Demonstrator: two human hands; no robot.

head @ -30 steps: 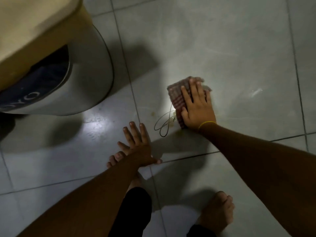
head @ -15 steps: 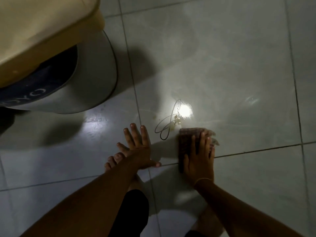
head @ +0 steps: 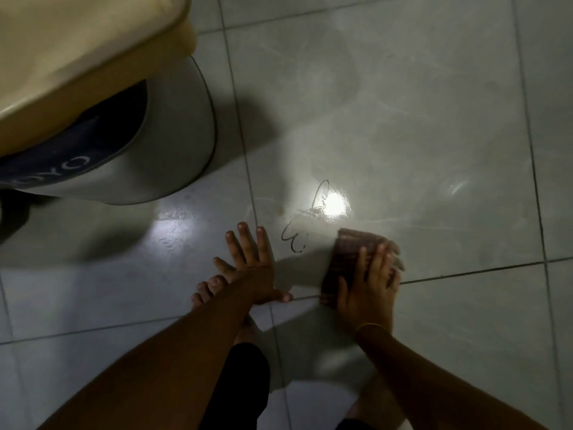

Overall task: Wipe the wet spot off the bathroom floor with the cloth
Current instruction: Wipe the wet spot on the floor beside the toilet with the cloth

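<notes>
A folded reddish checked cloth (head: 347,259) lies flat on the pale floor tiles, across a grout line. My right hand (head: 369,290) presses down on its near half, fingers spread over it. Just beyond the cloth a wet patch (head: 313,212) glistens under a bright reflection, with a thin dark looped outline running down to the left of the cloth. My left hand (head: 251,268) rests flat on the tile to the left, fingers apart, holding nothing.
A large grey round bin with a cream lid (head: 173,128) stands at the upper left, close to the wet patch. My bare left foot (head: 207,290) is under the left wrist. Shiny tiled floor (head: 434,119) stretches to the right and far side.
My right hand has dragged the cloth back toward me from over the wet patch, uncovering the shiny spot. In the last half second it barely shifted. My left hand stayed planted.
</notes>
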